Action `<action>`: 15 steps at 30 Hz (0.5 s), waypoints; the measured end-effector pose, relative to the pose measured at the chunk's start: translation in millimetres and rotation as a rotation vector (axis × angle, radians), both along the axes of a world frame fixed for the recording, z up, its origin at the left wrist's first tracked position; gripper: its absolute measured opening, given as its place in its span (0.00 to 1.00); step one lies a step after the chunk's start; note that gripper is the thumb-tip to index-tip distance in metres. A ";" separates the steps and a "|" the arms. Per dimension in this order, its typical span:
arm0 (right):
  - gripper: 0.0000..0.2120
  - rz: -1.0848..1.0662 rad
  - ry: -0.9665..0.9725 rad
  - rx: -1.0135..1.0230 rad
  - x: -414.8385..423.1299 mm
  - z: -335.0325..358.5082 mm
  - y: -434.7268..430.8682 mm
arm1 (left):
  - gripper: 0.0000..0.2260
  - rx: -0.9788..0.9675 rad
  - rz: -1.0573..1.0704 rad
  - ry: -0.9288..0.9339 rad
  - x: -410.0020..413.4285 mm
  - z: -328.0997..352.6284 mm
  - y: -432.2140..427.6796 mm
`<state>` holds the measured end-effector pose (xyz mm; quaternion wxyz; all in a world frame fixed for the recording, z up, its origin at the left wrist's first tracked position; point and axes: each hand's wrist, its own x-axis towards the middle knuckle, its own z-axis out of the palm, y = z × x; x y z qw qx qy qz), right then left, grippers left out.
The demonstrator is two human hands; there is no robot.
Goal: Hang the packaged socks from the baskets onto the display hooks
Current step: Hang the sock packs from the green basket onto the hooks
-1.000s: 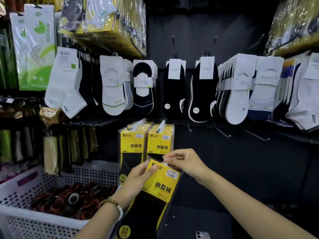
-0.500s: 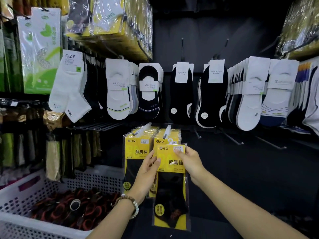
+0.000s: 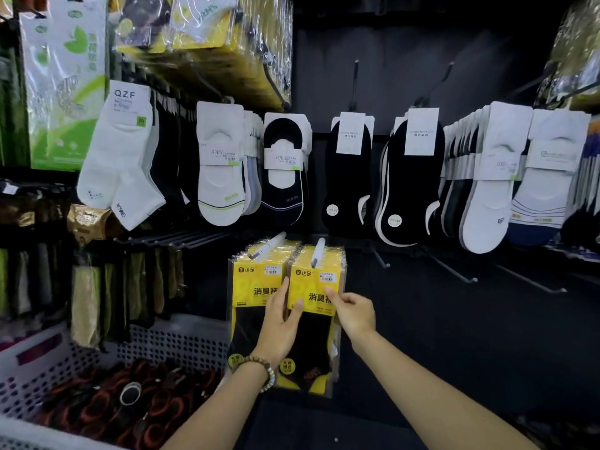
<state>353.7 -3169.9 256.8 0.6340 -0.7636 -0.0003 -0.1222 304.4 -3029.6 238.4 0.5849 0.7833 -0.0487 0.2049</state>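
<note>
A yellow and black sock packet (image 3: 311, 352) hangs at the front of the right-hand stack on a white-tipped display hook (image 3: 317, 253). A second stack of the same packets (image 3: 253, 277) hangs on the hook to its left. My left hand (image 3: 279, 326) holds the packet's left edge, thumb across its front and fingers straight between the two stacks. My right hand (image 3: 354, 311) grips the packet's right edge with curled fingers. A white perforated basket (image 3: 181, 339) at lower left holds several red and black sock packets (image 3: 130, 401).
Rows of white and black socks (image 3: 409, 183) hang above on the dark wall. Bare metal hooks (image 3: 454, 271) stick out to the right of the yellow packets. Green and brown goods (image 3: 84, 297) hang at the left, above the basket.
The packet went from tilted in both hands to upright, then onto the right hook. Both hands slid down from its top to its middle.
</note>
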 end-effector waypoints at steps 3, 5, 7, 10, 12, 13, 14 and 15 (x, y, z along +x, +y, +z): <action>0.14 0.037 0.018 -0.011 -6.6 -16.7 -11.6 | 0.26 0.039 0.022 0.000 -4.9 -8.5 2.4; 0.14 0.103 0.046 -0.062 -19.9 -30.8 -23.8 | 0.26 0.063 0.042 0.024 -13.0 -14.2 6.3; 0.16 0.151 0.082 -0.116 -36.3 -45.3 -38.6 | 0.25 0.100 0.044 0.061 -27.0 -22.3 10.1; 0.18 0.226 0.121 -0.174 -64.5 -70.3 -59.9 | 0.24 0.150 0.028 0.116 -57.2 -44.2 14.4; 0.18 0.301 0.163 -0.206 -87.5 -95.2 -73.6 | 0.24 0.117 -0.005 0.192 -84.1 -73.3 14.6; 0.18 0.346 0.191 -0.224 -98.7 -111.2 -80.7 | 0.24 0.100 -0.022 0.243 -99.0 -92.2 13.4; 0.19 0.386 0.238 -0.243 -109.7 -130.0 -87.3 | 0.24 0.095 -0.037 0.309 -114.1 -112.4 12.3; 0.19 0.420 0.307 -0.262 -121.6 -150.5 -93.1 | 0.24 0.086 -0.051 0.389 -129.6 -134.0 11.9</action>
